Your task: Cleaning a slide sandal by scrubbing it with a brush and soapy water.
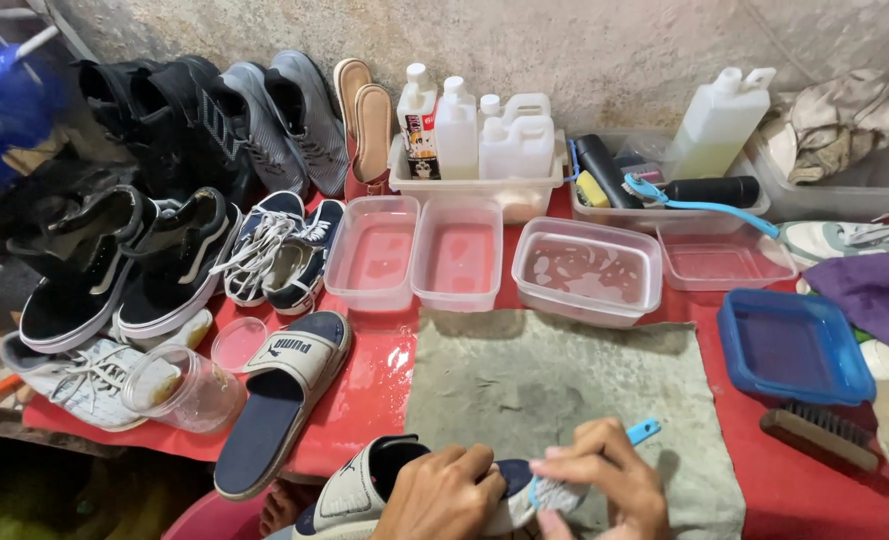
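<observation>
While both hands grip slide [350, 495] & brush [565, 490] at table edge, grey mat [565, 390] lies bare.

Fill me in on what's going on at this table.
A person is scrubbing a navy-and-white slide sandal at the near edge of the red table. The left hand grips the sandal while the right hand works a small blue-handled brush against it, over a grey cloth. Its matching slide lies to the left, beside rows of sneakers. Tubs of water and white bottles stand behind.
</observation>
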